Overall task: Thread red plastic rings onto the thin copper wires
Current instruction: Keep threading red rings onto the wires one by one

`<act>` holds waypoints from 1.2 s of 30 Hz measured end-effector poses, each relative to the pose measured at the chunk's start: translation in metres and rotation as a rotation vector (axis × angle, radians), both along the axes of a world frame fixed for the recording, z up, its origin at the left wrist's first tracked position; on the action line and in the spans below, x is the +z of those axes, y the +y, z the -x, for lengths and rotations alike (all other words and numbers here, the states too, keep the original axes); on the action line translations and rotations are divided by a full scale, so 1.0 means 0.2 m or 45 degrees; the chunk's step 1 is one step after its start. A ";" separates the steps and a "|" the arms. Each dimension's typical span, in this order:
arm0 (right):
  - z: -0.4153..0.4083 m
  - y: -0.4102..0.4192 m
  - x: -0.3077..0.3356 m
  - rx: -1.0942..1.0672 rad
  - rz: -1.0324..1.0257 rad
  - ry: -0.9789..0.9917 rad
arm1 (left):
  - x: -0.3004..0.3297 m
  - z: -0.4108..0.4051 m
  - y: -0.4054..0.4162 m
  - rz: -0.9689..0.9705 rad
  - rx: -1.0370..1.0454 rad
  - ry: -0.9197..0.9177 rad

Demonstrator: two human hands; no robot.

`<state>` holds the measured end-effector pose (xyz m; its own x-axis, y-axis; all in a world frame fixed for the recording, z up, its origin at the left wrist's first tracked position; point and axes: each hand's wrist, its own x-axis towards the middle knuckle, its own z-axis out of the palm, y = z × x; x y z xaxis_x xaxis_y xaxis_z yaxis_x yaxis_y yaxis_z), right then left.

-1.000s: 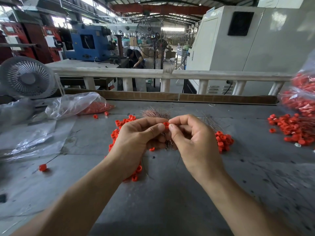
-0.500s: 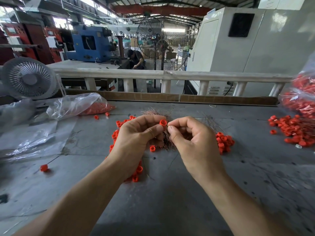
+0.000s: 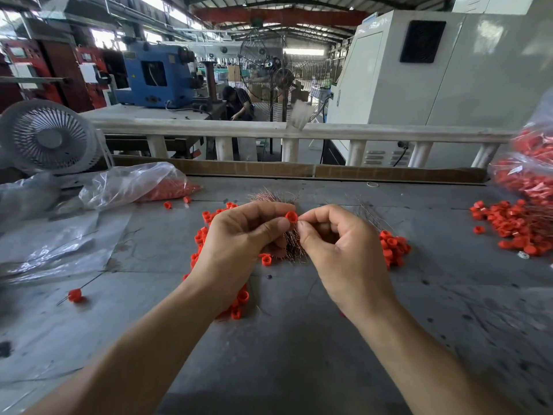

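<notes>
The left hand point(image 3: 239, 241) pinches one red ring point(image 3: 291, 216) between thumb and forefinger, its open end turned toward the right hand point(image 3: 338, 250). That ring is a short, smooth plastic tube, held above the bench point(image 3: 299, 354) at the middle of the view. The right hand's grip is narrow, thumb and forefinger tips pressed together just beside the ring; a wire so fine cannot be made out between them, so I cannot tell whether they hold one. Below and behind the two hands lies a bundle of copper wires point(image 3: 275, 197), thin, hair-like and bristly, fanned at the far end and partly hidden by the fingers. The bench is flat grey sheet, dull and scuffed, with dark spots. Loose rings point(image 3: 206, 217) lie scattered under and around the left hand, and a small heap point(image 3: 393, 245) sits just beside the right hand. Farther right a broader pile point(image 3: 508, 223) spreads out, mixed with fine wires. At the right edge a clear, crinkled plastic bag point(image 3: 526, 172) bulges with red rings. On the left a second clear bag point(image 3: 134, 184) lies slumped and mostly slack, with red rings gathered at its right end. Near the left edge a single ring point(image 3: 74, 295) sits on a thin wire. A round white fan point(image 3: 48, 136) with a ribbed grille stands at the far left.
</notes>
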<state>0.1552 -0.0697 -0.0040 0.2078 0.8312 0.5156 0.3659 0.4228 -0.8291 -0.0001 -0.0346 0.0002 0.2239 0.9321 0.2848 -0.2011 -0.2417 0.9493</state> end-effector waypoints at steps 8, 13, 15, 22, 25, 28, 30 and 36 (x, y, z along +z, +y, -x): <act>0.00 0.00 0.00 0.001 -0.006 0.027 | 0.01 0.00 -0.01 0.061 -0.011 -0.032; -0.01 0.01 0.00 0.012 -0.011 0.026 | 0.01 0.00 0.00 0.129 -0.067 -0.132; -0.01 0.01 -0.01 0.028 0.010 0.041 | 0.01 0.00 0.00 0.140 -0.076 -0.158; -0.01 0.01 0.00 0.204 0.177 0.212 | 0.03 0.00 -0.01 0.202 -0.115 -0.232; -0.01 0.01 0.00 0.245 0.248 0.231 | 0.04 0.00 -0.02 0.235 -0.154 -0.242; -0.01 0.01 -0.01 0.278 0.283 0.219 | 0.05 0.00 -0.03 0.267 -0.189 -0.248; -0.01 0.01 -0.01 0.286 0.294 0.177 | 0.06 0.00 -0.03 0.280 -0.183 -0.254; -0.04 0.04 -0.02 0.147 0.317 0.009 | 0.05 0.00 -0.02 0.354 -0.114 -0.302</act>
<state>0.1625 -0.0622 -0.0084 0.1073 0.9507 0.2910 0.3212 0.2439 -0.9151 0.0002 -0.0394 0.0105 0.2661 0.9608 0.0775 -0.4322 0.0470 0.9005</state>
